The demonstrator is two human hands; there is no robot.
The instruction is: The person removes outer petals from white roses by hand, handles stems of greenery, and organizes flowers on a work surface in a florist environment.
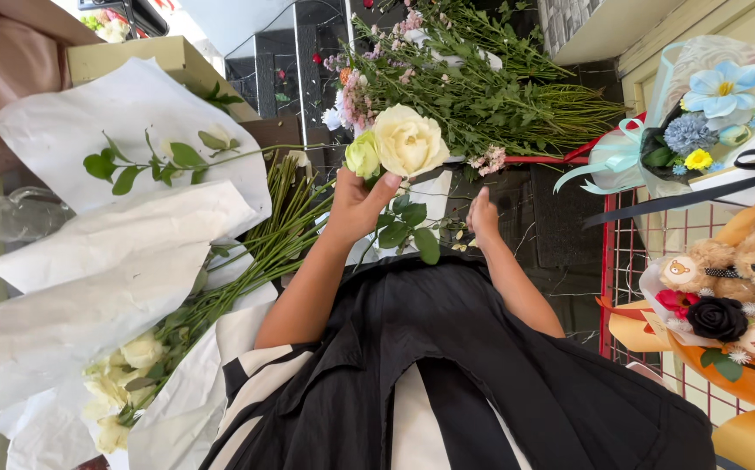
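Item: cream rose (409,142), stem pinched in my left hand (356,209); keep hold low. Right hand (483,215) empty, loosely curled, near loose stems (491,100).

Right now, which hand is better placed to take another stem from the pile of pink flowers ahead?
Probably the right hand: it is empty and lies just short of the pile of pink flowers. The left hand has its grip closed on the cream roses.

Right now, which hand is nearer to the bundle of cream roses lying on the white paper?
Left. The left hand holds a cream rose upright, just right of the bundle of cream roses. The right hand is farther right, empty.
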